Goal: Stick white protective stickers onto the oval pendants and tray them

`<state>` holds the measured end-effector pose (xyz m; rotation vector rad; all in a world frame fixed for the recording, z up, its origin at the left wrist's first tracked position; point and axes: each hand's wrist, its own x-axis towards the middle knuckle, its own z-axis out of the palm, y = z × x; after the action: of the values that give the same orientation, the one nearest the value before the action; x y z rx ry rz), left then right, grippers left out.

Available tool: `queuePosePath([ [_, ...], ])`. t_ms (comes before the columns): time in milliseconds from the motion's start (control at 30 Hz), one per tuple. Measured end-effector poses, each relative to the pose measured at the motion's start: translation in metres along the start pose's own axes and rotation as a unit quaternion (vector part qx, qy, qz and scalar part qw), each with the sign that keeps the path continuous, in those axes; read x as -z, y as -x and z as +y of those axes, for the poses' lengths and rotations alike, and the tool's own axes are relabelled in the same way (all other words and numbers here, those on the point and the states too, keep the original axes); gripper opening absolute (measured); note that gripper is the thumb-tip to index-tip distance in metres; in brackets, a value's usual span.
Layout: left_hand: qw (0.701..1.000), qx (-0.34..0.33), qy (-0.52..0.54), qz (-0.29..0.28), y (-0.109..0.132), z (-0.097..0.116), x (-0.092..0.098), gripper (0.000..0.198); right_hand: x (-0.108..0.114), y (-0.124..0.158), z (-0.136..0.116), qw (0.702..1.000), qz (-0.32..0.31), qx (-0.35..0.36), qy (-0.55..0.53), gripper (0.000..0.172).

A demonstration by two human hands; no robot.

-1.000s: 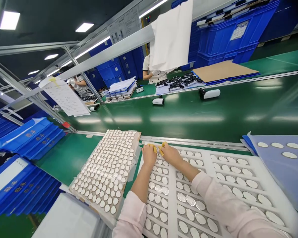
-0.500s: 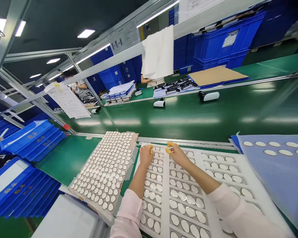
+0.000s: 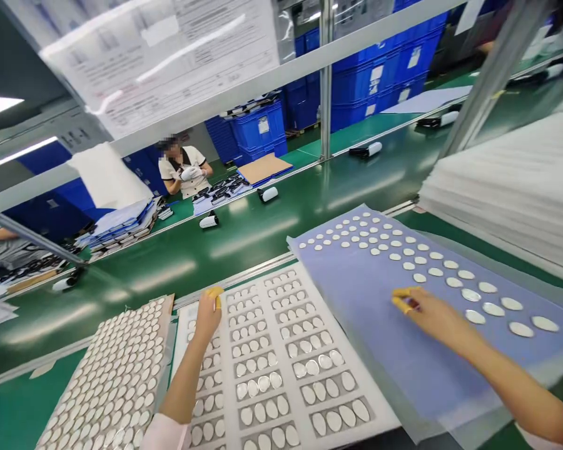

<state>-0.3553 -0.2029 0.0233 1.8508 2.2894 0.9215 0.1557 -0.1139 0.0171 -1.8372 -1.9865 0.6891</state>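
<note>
White ovals (image 3: 471, 294) lie on the blue sheet (image 3: 351, 287) right of the foam tray (image 3: 379, 409), long axes running roughly sideways from it; the right hand (image 3: 434, 315), fingers curled, is nearer. The left hand (image 3: 209, 312) bends over the tray's far end. Cannot tell whether either grips anything. Bare sheet borders the tray's right edge

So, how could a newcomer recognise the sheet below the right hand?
Start from the long green surface. On its near side, look right of the white divided tray. Unlike that tray, the sheet is blue-violet, with white ovals and a wide bare area.
</note>
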Motion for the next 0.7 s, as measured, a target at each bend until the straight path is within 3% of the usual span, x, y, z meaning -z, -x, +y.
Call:
queuePosePath([
  [67, 0.998, -0.055, 0.016, -0.029, -0.015, 0.037, -0.024, 0.033, 0.015, -0.016, 0.034, 0.995, 0.041, -0.064, 0.060, 0.023],
  [167, 0.984, -0.149, 0.037, -0.095, -0.037, 0.108, -0.072, 0.034, 0.020, -0.036, 0.060, 0.987, 0.065, -0.089, 0.116, 0.021],
  [333, 0.932, -0.283, 0.048, -0.221, -0.057, 0.239, -0.166, 0.032, 0.002, -0.046, 0.061, 0.978, 0.063, -0.069, 0.187, 0.023],
  [433, 0.897, -0.337, 0.037, -0.284, -0.061, 0.305, -0.218, 0.033, -0.006, -0.043, 0.059, 0.969, 0.074, -0.059, 0.227, 0.021],
  [567, 0.867, -0.370, -0.002, -0.332, -0.065, 0.362, -0.268, 0.033, -0.007, -0.041, 0.061, 0.965, 0.071, -0.041, 0.251, 0.019],
  [700, 0.847, -0.385, -0.035, -0.366, -0.070, 0.383, -0.292, 0.026, -0.004, -0.046, 0.067, 0.965, 0.048, -0.042, 0.254, 0.023],
])
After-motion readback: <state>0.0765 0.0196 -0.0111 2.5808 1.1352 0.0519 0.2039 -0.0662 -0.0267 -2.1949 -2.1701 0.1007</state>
